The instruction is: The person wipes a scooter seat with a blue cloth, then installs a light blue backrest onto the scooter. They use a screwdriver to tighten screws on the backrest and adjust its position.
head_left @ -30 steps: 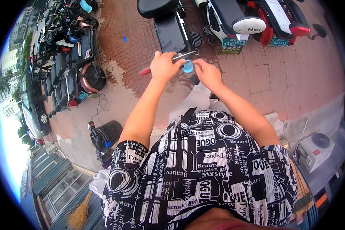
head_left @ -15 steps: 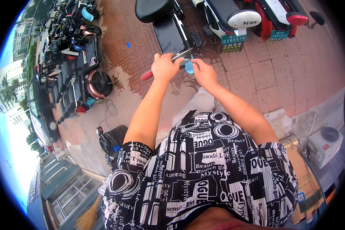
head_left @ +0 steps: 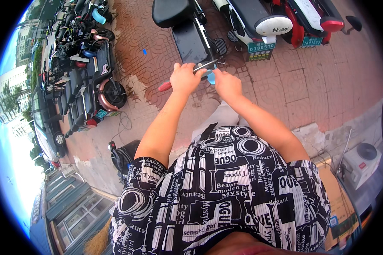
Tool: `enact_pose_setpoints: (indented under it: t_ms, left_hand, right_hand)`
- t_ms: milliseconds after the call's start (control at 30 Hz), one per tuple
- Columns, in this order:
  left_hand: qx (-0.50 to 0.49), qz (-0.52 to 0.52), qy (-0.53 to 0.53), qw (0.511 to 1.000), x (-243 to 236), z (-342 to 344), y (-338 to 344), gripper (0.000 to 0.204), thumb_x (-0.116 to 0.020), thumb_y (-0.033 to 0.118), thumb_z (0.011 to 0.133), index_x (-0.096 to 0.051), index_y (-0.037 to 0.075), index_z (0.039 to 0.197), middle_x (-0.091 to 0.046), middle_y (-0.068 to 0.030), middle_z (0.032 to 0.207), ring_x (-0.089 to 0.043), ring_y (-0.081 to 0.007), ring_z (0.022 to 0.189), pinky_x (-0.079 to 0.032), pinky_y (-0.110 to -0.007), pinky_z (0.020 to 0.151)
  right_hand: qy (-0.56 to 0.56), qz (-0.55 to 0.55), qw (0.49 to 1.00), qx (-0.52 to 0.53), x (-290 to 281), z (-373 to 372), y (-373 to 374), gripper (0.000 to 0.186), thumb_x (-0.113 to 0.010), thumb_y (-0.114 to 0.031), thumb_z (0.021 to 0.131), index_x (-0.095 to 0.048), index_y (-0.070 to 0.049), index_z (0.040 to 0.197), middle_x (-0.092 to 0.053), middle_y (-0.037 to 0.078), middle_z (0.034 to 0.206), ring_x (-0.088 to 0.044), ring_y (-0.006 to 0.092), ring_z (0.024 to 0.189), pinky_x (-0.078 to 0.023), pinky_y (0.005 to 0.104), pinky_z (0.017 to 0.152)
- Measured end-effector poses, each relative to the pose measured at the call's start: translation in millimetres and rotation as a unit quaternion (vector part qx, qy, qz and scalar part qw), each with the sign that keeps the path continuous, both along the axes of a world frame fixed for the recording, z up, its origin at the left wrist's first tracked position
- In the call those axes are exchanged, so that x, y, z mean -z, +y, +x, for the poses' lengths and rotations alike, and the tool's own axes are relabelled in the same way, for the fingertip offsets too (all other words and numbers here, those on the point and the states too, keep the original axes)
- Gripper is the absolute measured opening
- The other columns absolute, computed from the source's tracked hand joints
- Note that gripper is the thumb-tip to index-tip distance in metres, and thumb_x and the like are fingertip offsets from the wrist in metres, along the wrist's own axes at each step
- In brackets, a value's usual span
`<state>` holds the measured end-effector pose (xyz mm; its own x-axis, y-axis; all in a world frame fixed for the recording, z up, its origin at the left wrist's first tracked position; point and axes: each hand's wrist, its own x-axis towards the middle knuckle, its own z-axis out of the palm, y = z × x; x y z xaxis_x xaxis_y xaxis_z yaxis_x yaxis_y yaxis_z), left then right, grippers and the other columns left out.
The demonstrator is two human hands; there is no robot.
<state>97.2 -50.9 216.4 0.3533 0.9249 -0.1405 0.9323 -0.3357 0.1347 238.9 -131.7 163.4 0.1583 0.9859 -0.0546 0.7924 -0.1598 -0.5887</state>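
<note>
My left hand (head_left: 185, 79) is closed around a red-handled metal tool (head_left: 205, 66). Its red grip sticks out behind the hand, and a slim grey metal part points right, past the fingers. The exact kind of tool is hidden by my hand. Close beside it, my right hand (head_left: 228, 84) has its fingertips pinched on a light blue, thin, curved piece (head_left: 211, 78). This piece hangs just below the metal part of the tool. Whether the metal touches it, I cannot tell.
Ahead stands a black-seated scooter with a dark footboard (head_left: 190, 42). Right of it are a white-tailed scooter (head_left: 273, 26) and a red one (head_left: 331, 22). Many bikes (head_left: 110, 93) line the left. A small blue scrap (head_left: 144, 52) lies on the red paving. A broom (head_left: 98, 241) is at lower left.
My right hand has moved slightly closer to the left, its fingers more tightly gathered at the blue piece. The left hand keeps its grip on the red-handled tool.
</note>
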Motion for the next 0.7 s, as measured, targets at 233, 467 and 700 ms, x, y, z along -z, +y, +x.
enact_pose_setpoints:
  t_ms: [233,467,700]
  left_hand:
    - [0.009,0.031,-0.026,0.999,5,-2,0,0.049,-0.068,0.055,0.078,-0.072,0.010,0.098,-0.069,-0.0035,0.094,-0.054,-0.0258,0.091,-0.050,-0.036,0.078]
    - [0.011,0.058,-0.046,0.997,12,-2,-1,0.043,-0.074,0.047,0.073,-0.071,0.010,0.094,-0.068,-0.0028,0.090,-0.055,-0.0265,0.088,-0.049,-0.037,0.076]
    - [-0.006,0.037,-0.037,0.999,9,-1,0,0.041,-0.075,0.045,0.072,-0.068,0.009,0.090,-0.066,-0.0029,0.090,-0.054,-0.0271,0.087,-0.049,-0.037,0.074]
  right_hand:
    - [0.026,0.010,0.999,0.030,3,-7,-1,0.016,-0.054,-0.016,0.089,-0.057,-0.012,0.105,-0.065,0.013,0.077,-0.067,0.0349,0.068,-0.052,0.0484,0.059]
    - [0.315,0.007,0.935,0.166,23,-20,-1,0.012,-0.055,-0.014,0.093,-0.063,-0.012,0.101,-0.064,0.012,0.072,-0.062,0.0290,0.059,-0.049,0.0415,0.057]
    - [0.768,-0.241,0.502,0.317,-1,-10,11,0.009,-0.055,-0.015,0.096,-0.060,-0.012,0.104,-0.035,-0.007,0.058,-0.024,0.0042,0.041,-0.016,0.0215,0.035]
